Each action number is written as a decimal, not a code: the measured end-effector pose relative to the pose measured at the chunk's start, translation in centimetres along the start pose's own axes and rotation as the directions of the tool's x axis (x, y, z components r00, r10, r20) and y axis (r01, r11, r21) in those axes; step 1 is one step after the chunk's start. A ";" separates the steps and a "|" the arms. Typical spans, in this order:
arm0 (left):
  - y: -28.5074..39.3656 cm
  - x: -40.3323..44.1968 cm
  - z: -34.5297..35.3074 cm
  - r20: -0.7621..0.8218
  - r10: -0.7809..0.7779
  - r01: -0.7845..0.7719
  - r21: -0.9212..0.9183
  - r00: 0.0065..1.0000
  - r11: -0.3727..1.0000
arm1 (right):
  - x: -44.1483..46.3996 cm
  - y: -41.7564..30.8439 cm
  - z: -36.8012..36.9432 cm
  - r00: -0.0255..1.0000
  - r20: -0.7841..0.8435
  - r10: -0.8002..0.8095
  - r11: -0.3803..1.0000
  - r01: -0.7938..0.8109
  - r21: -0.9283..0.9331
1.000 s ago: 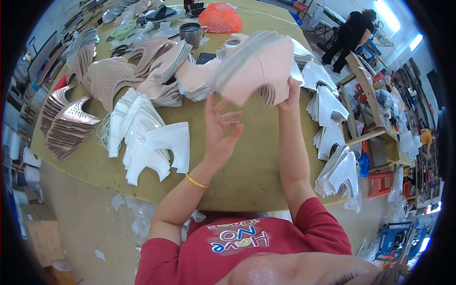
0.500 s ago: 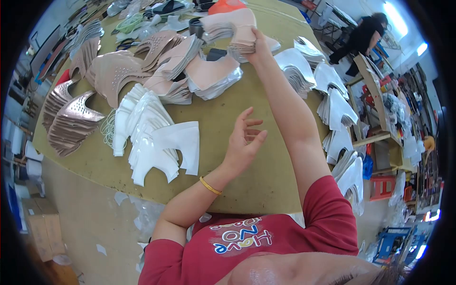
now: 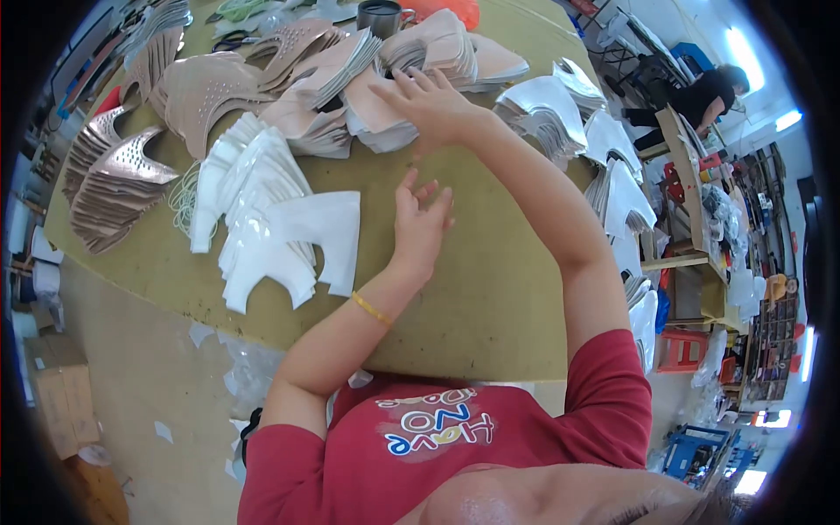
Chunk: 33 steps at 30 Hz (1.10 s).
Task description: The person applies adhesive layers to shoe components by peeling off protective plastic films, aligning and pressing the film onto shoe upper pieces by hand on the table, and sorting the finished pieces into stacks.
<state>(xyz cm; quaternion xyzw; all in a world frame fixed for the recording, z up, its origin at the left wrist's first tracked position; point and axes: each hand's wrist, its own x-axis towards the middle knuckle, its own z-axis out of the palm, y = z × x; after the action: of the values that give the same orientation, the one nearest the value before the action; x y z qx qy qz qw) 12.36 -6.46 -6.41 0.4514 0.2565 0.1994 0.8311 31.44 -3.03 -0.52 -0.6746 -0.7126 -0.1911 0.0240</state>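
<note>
My right hand is open, fingers spread, just in front of and partly over a fanned stack of pale pink curved cut pieces. Behind it lies another pale pink stack, clear of the fingers. My left hand, with a yellow bangle at the wrist, hovers above the bare table, fingers loosely bent and apart, holding nothing. Left of it, white cut pieces lie fanned out in a pile. Further left are studded beige pieces and shiny bronze pieces.
Along the right edge of the table run several stacks of white pieces. A dark mug and an orange plastic bag stand at the back. A person in black bends near a wooden shelf at the right.
My right hand has let go of the pale pink stack, now lying at the back, and moved nearer and left with its fingers spread. My left hand has shifted slightly left.
</note>
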 end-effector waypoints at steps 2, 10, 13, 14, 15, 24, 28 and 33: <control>-1.1 1.0 -0.4 -0.029 -0.027 0.027 0.003 0.999 1.000 | 0.7 0.1 0.6 0.994 0.111 -0.021 0.994 0.033 -0.103; -0.7 1.6 -0.6 -0.065 0.189 -0.194 -0.066 0.980 0.979 | -3.3 -2.7 -5.1 0.934 0.037 0.355 0.857 -0.341 0.385; -0.6 0.6 0.2 0.086 0.548 -0.555 0.106 0.832 0.825 | -7.0 -6.6 -8.7 0.803 0.082 0.591 0.605 -0.508 0.613; 0.0 -0.1 0.4 0.164 0.656 -0.676 0.145 0.737 0.722 | -8.0 -7.8 -9.4 0.735 0.118 0.668 0.489 -0.552 0.675; 0.5 -0.9 0.4 0.208 0.609 -0.635 0.087 0.765 0.768 | -9.7 -8.3 -8.2 0.724 0.076 0.686 0.355 -0.424 0.834; 2.8 -0.9 -1.4 0.717 -0.006 0.013 -0.004 0.697 1.000 | -20.8 -10.0 -12.8 0.610 -0.084 0.788 0.524 -0.593 0.611; 3.2 -1.5 -1.2 0.794 0.046 -0.284 0.162 0.607 0.945 | -24.3 -7.6 -10.9 0.873 0.267 0.409 -0.084 -0.256 0.963; 1.9 -1.1 -1.5 0.674 0.361 -0.579 0.122 0.644 0.806 | -24.1 -8.1 -8.2 0.897 0.260 0.357 0.059 -0.300 0.952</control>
<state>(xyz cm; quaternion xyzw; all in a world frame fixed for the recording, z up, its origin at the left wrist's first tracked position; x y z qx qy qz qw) 10.34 -5.10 -5.18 0.6736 -0.1307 0.2058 0.6977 23.85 -28.67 -1.88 -0.6316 -0.4893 0.3131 0.5135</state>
